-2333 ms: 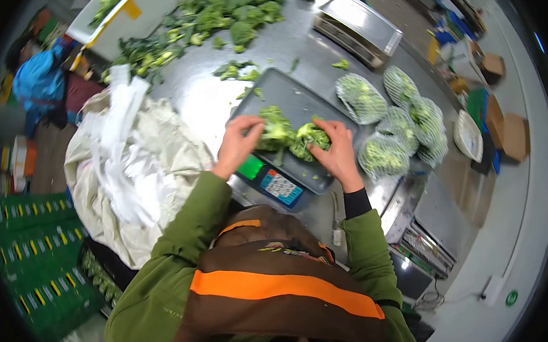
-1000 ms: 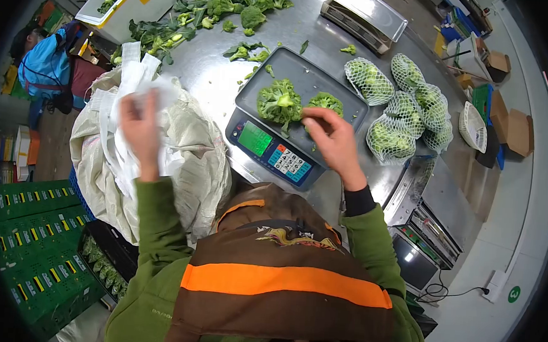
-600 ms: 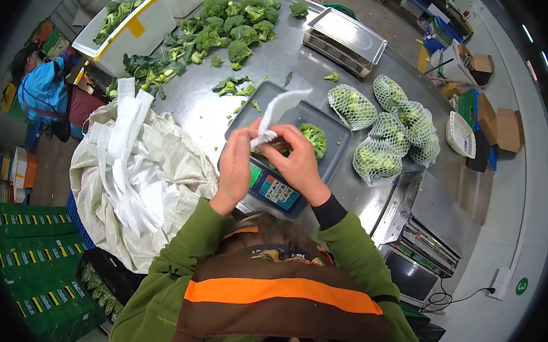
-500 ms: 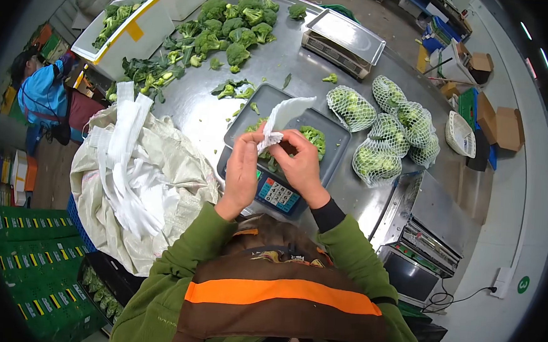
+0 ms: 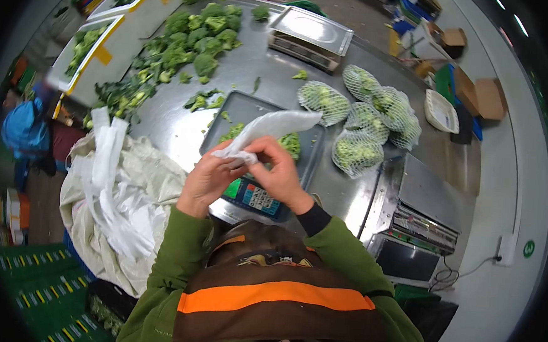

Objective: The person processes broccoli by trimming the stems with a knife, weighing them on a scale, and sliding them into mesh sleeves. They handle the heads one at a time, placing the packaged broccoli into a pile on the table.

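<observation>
My left hand (image 5: 209, 178) and my right hand (image 5: 278, 176) pinch the gathered lower end of a white net sleeve (image 5: 270, 124). Its loose upper part sweeps up and to the right. Beneath them, a scale (image 5: 245, 104) with a dark tray carries broccoli pieces (image 5: 290, 145), partly hidden by my hands and the net. The scale's keypad (image 5: 261, 199) shows just below my right hand. Left of my left hand, a pale woven sack (image 5: 176, 181) holds a pile of flat white net sleeves (image 5: 111, 189).
Netted broccoli (image 5: 358, 152) lies to the right, with a wrapping machine (image 5: 419, 208) nearer me. Loose broccoli heads (image 5: 200, 38) are heaped at the back left, beside white foam boxes (image 5: 99, 57). A second scale (image 5: 310, 38) stands behind. A person in blue (image 5: 25, 127) is at far left.
My view has turned, so the table's things sit further left in it. Both hands keep hold of the net sleeve, which now leans lower and more sideways. My left hand has tilted over more.
</observation>
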